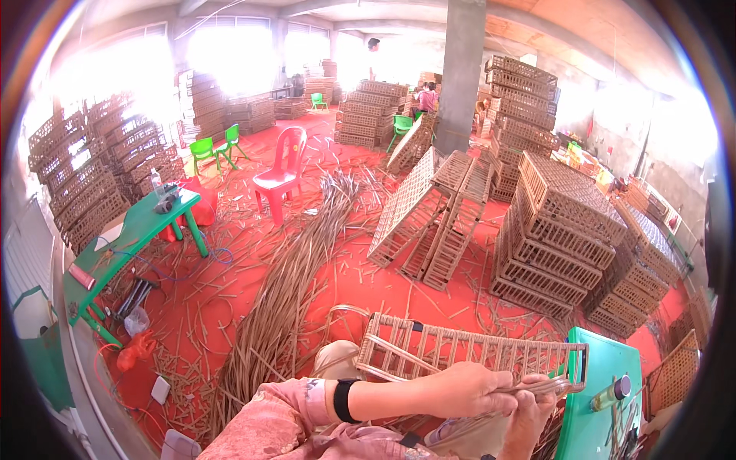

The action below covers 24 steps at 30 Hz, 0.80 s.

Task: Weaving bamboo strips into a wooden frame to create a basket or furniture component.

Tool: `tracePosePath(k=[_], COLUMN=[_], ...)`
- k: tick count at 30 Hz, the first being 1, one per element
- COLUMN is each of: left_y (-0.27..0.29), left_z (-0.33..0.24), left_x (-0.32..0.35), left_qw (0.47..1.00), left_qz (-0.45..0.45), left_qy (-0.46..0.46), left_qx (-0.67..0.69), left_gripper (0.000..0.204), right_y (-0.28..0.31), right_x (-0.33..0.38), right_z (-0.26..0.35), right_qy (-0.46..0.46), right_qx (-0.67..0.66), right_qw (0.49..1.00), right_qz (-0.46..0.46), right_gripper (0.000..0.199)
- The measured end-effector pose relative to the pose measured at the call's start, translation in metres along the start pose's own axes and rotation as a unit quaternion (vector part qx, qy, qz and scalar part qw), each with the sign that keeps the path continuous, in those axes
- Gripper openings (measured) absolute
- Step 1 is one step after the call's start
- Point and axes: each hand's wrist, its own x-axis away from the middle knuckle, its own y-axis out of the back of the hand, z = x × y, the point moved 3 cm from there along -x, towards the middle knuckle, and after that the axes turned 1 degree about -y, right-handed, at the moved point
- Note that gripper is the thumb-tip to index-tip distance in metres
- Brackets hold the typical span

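Observation:
A half-built rattan crate frame [460, 351] lies across my lap, its far end resting against a green table [606, 360]. My left hand [464, 387], with a black wristband and a pink patterned sleeve behind it, reaches across and closes on a thin rattan strip [540, 387] at the frame's lower rail. My right hand [529, 422] comes up from below and grips the same strip just under the left hand. The strip runs right toward the frame's corner.
A long heap of loose rattan strips [295, 276] covers the red floor ahead. Woven crates [560, 238] stack at the right, flat panels [429, 215] lean mid-room. A red chair [280, 172], a second green table [146, 222], a concrete pillar [462, 69] and a distant person [427, 97] stand beyond. A small bottle [613, 392] lies on the near table.

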Motion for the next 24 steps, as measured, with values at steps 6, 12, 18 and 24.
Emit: tracePosePath(k=[6, 12, 18, 24], left_y=[0.013, 0.052, 0.112, 0.133], left_z=[-0.015, -0.049, -0.058, -0.044], left_x=[0.010, 0.043, 0.088, 0.146], left_qw=[0.981, 0.991, 0.998, 0.935], left_qz=[-0.028, 0.002, -0.003, -0.346], left_qy=[-0.071, -0.133, -0.060, 0.014], left_qx=[-0.177, -0.028, 0.021, 0.071], left_gripper=[0.037, 0.034, 0.023, 0.023], right_y=[0.011, 0.036, 0.050, 0.024], right_x=[-0.012, -0.013, -0.022, -0.045], right_z=[-0.003, 0.011, 0.018, 0.023], right_qy=[-0.048, -0.037, -0.044, -0.124], right_qx=[-0.217, -0.337, -0.408, -0.440], right_qw=[0.968, 0.932, 0.907, 0.887], right_qz=[0.114, 0.128, 0.095, 0.068], right_gripper=[0.025, 0.023, 0.015, 0.016])
